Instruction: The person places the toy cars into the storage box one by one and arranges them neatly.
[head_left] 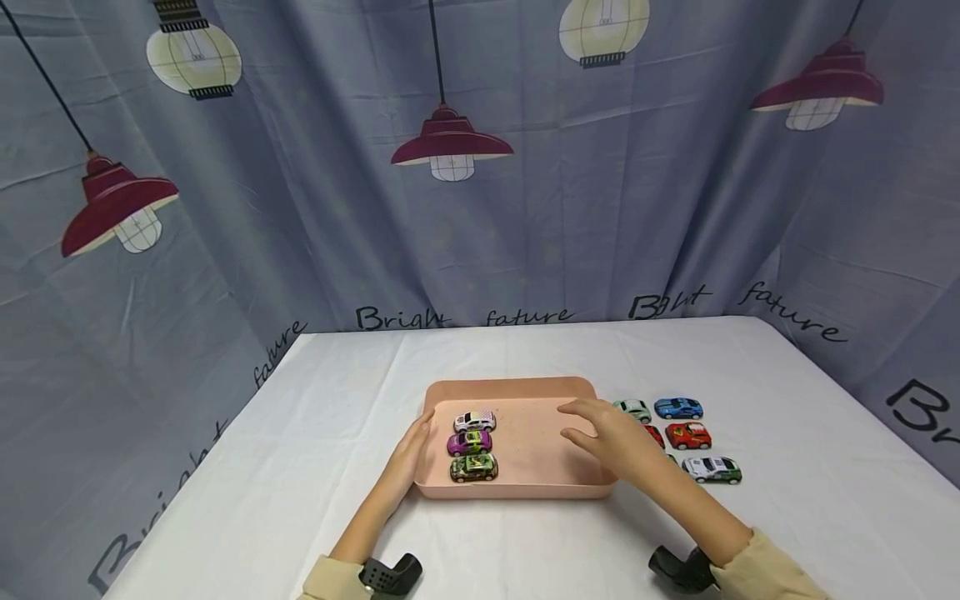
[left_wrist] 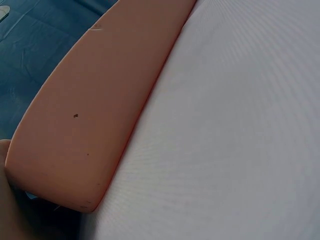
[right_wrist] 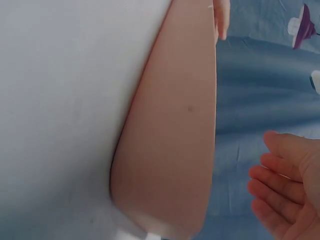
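Observation:
A shallow pink tray (head_left: 525, 492) lies on the white table. Along its left wall rests my left hand (head_left: 411, 446), fingers fairly straight against the side. Over the tray's right part hovers my right hand (head_left: 611, 433), its fingers loosely bent and thumb apart, holding nothing. Inside the tray at the left, three toy cars form a column: a white patterned car (head_left: 475, 422), a purple and yellow-green car (head_left: 469, 442) and a dark green patterned car (head_left: 474, 467). In the right wrist view, the right hand (right_wrist: 290, 185) shows empty beside the tray's wall (right_wrist: 167, 125).
Right of the tray stand more toy cars: a pale green car (head_left: 632, 408), a blue car (head_left: 678, 408), a red car (head_left: 688, 435) and a white and green car (head_left: 712, 470). My right hand partly hides others there. A patterned curtain (head_left: 480, 233) hangs behind the table (head_left: 360, 383).

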